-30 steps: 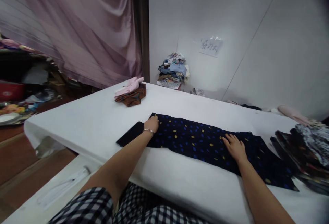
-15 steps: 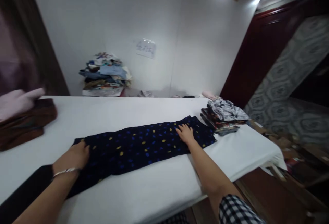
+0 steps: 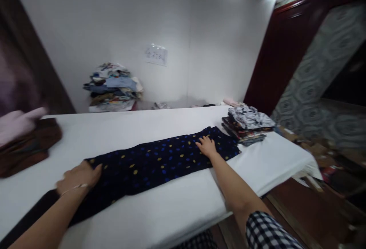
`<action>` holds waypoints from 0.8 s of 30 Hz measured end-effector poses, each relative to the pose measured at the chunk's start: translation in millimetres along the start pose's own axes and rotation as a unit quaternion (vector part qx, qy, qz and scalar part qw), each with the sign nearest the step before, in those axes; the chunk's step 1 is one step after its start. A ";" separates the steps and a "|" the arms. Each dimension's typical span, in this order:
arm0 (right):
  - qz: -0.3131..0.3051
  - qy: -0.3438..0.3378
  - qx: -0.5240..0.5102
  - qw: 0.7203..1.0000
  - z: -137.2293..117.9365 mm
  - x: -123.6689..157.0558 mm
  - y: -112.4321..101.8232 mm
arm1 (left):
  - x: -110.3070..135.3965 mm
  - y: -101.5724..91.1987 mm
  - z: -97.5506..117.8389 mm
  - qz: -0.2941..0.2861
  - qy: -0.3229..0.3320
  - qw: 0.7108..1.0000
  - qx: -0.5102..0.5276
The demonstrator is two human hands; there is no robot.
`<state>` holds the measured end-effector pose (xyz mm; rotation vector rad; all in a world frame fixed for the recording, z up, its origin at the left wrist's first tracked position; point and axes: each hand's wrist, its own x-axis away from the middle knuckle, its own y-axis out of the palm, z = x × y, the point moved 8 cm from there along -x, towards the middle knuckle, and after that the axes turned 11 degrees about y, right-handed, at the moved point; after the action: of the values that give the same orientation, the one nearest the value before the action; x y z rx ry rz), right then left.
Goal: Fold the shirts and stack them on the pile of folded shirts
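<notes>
Right hand (image 3: 206,146) lies flat, fingers spread, on the right end of the dotted cloth (image 3: 160,161); left hand (image 3: 78,176) covers its left end, grip unclear. The cloth lies stretched along the table (image 3: 171,211). Likely step: smoothing; any lift calls for pinching an edge

I cannot tell whether the left hand (image 3: 78,176) pinches the dotted garment (image 3: 160,159) or only presses on it, because its fingertips are hidden at the cloth's edge. The garment's near end runs off the bottom-left corner, partly under the forearm. The right hand (image 3: 207,146) lies flat and covers the cloth beneath it. The writing on the wall note (image 3: 156,55) is too small for me to read. The clothes pile (image 3: 113,87) by the wall is blurred, and I cannot separate its pieces. The pink and brown clothes (image 3: 25,142) are smeared and cut by the left edge. The floor clutter (image 3: 328,165) at right is a blur. Both of the 2 arms leave the frame at the bottom.
</notes>
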<state>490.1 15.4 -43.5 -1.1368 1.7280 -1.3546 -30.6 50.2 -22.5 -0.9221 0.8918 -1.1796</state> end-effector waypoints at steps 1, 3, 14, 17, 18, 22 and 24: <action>0.004 0.002 0.004 1.000 1.2 0.2 0.6 | 5.7 -11.0 2.2 0.001 -0.045 0.997 -0.066; 0.013 0.002 0.014 1.000 3.5 -0.5 2.3 | 9.3 -18.4 16.3 -0.041 -0.042 0.994 -0.087; 0.030 -0.038 0.002 0.999 18.5 -16.2 20.6 | -4.5 -15.9 9.2 -0.129 -0.063 0.989 -0.046; 0.030 -0.052 0.005 0.998 20.0 -22.2 23.7 | 3.5 -17.9 13.9 -0.143 -0.056 0.988 -0.035; 0.032 -0.054 0.007 0.998 20.0 -23.4 23.6 | 5.5 -20.5 16.4 -0.148 -0.052 0.987 -0.033; 0.051 -0.051 0.006 0.997 18.7 -23.8 17.7 | 1.4 -41.7 37.2 -0.168 -0.029 0.985 -0.025; 0.058 -0.052 -0.004 0.997 17.2 -22.9 15.0 | -8.4 -54.0 60.1 -0.174 -0.005 0.985 -0.018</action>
<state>511.1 30.7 -62.7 -1.0752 1.6974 -1.1996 4.7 58.0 50.3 -1.1436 0.7628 -1.4578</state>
